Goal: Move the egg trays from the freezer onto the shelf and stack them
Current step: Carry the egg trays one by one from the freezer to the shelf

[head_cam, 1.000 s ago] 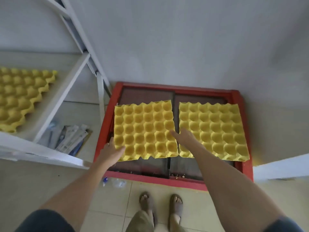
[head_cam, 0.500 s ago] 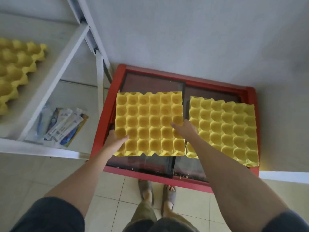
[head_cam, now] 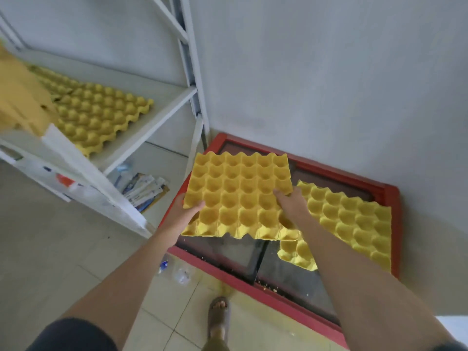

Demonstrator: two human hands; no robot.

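Trays counted: three; I hold one, one lies on the freezer [head_cam: 390, 198] lid, one sits on the shelf [head_cam: 152, 117].
Held tray [head_cam: 238, 196]: cups up, near edge dipped, long axis near-far, above freezer's left side.
Freezer tray [head_cam: 354, 221]: right, flat.
Shelf tray [head_cam: 98, 115]: far left.
Left hand [head_cam: 183, 215]: pinching left edge.
Right hand [head_cam: 291, 205]: gripping right edge.

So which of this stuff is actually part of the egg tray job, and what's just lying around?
Part of the job:
held egg tray, gripped by left hand and right hand
second tray on the freezer
trays on the shelf
shelf

Lying about:
packets beneath the shelf
plastic bottle on the floor
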